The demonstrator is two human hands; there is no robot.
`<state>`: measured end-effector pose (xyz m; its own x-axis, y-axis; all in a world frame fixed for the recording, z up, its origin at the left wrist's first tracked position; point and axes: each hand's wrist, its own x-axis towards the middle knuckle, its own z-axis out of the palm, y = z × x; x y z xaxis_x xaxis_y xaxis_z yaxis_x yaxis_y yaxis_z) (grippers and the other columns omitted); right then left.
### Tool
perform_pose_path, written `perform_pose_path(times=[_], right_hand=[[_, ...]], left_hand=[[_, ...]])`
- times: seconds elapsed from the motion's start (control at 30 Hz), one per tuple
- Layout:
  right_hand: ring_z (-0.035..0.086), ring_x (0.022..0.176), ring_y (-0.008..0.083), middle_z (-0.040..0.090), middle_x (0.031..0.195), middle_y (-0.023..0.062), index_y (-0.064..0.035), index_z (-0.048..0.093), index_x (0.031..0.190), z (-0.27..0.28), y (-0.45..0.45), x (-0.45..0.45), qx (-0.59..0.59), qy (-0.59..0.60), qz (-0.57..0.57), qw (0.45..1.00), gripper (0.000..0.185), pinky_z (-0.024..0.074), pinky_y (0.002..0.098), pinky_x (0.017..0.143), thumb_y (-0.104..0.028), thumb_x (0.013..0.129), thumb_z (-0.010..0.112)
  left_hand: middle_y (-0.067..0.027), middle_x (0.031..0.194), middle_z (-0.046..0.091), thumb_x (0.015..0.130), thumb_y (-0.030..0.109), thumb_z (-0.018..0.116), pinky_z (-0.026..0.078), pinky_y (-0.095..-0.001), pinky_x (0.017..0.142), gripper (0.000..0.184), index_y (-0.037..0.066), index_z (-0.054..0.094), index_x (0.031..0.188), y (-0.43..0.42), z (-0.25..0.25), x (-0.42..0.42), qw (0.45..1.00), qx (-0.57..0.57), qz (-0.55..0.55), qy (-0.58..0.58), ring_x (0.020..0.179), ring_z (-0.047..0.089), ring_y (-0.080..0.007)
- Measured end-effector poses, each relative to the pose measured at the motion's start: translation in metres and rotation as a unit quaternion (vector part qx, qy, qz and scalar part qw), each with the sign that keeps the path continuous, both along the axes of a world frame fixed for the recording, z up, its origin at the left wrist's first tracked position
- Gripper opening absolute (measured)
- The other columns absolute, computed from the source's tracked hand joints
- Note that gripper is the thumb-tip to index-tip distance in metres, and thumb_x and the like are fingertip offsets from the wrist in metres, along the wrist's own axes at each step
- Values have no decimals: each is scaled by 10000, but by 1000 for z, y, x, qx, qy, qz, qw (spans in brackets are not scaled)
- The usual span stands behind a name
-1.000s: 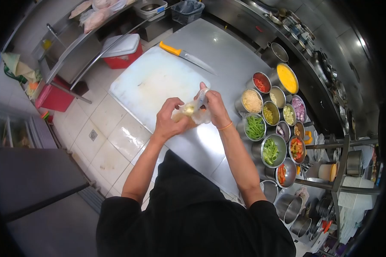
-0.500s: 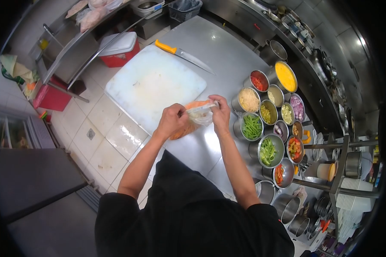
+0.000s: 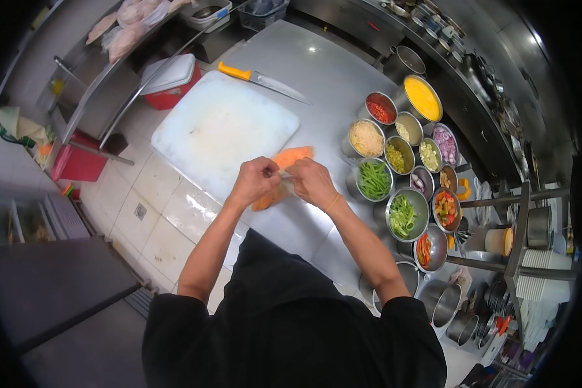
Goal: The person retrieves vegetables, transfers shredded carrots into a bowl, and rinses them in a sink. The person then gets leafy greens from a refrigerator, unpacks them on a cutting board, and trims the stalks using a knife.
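Note:
My left hand [image 3: 254, 181] and my right hand [image 3: 312, 183] are close together over the steel table, fingers pinched on the gathered top of a clear plastic bag [image 3: 284, 175]. Orange food [image 3: 293, 156] shows behind and below the hands, apparently inside the bag; its exact kind is unclear. A thin band circles my right wrist. Just beyond my left hand lies a white cutting board [image 3: 223, 126]. A knife with a yellow handle [image 3: 235, 71] rests along the board's far edge, its blade pointing right.
Several steel containers of cut food stand on the right, among them green beans [image 3: 374, 180], sliced green peppers [image 3: 403, 216], red pieces [image 3: 381, 111] and a yellow liquid [image 3: 423, 98]. A red cooler with a white lid [image 3: 169, 74] sits beyond the board's left side.
My right hand has come down and left toward my left hand, and the bag's spread opening is now bunched between them. The camera view has shifted slightly.

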<state>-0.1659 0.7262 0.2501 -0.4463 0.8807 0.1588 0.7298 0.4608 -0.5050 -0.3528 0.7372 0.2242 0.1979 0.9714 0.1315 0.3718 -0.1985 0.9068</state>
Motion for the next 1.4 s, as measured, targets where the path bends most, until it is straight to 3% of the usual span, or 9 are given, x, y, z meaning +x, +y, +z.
perform_pose_path(times=[0.23,0.33,0.43,0.57,0.7,0.8,1.1,1.3,1.4], right_hand=[[557,733,128,624,815,58,12,636,943,65,-7,25,-235,514,-36,824,161,440,292,702,-121,873,578],[506,776,137,568,826,49,12,589,882,86,3,42,-199,616,126,752,184,396,272,750,-166,869,543],[472,864,227,489,782,88,-26,524,786,115,1,38,-198,616,82,758,207,352,323,818,-229,829,511],[507,1026,177,557,1092,115,3,556,1005,118,2,52,-86,662,72,741,294,358,291,955,-205,798,540],[496,1144,202,467,1283,76,-83,276,1437,51,-38,51,-54,516,-242,820,873,440,349,975,-95,726,782],[420,1261,269,415,1388,94,-90,272,1452,49,-86,30,-112,444,-223,861,1148,390,460,1005,-429,552,898],[620,953,244,649,1062,124,-30,638,1081,128,-202,108,103,370,-232,894,410,457,328,843,-216,737,763],[627,858,164,647,922,86,15,610,1022,122,-287,160,337,514,-302,729,278,476,287,765,-209,858,628],[598,856,122,628,973,59,6,581,1084,161,-340,192,244,704,-212,633,274,481,279,778,-172,875,587]], left_hand=[[-134,793,663,741,87,650,519,-310,716,214,-21,661,925,-4,-3,-11,991,-124,4,-54,716,640,-226],[-155,864,662,751,89,645,494,-356,817,248,-9,652,978,-14,14,2,998,59,-14,-26,823,627,-281],[-140,1047,651,743,92,658,456,-362,899,364,9,631,1096,-12,9,14,980,77,-185,3,1001,594,-283],[-77,935,671,858,78,601,483,-290,796,231,-16,632,1067,-24,0,24,985,-123,-48,-107,869,610,-155],[-26,748,619,910,137,614,448,-266,592,150,-11,630,898,-33,41,30,994,-61,-8,-93,694,536,-70],[-98,973,662,917,65,568,504,-298,758,219,-44,620,1098,-39,55,34,975,-115,-79,-175,877,614,-155],[-63,871,602,936,142,586,433,-237,761,209,-47,550,1017,-93,163,86,895,-41,-347,-277,801,534,-105],[-143,1194,569,941,271,552,449,-354,915,465,-29,470,1287,-175,145,196,911,-37,-337,-236,1039,573,-212],[-137,1293,490,918,344,562,402,-418,968,561,9,413,1343,-224,124,255,850,-68,-403,-333,1145,484,-253]])
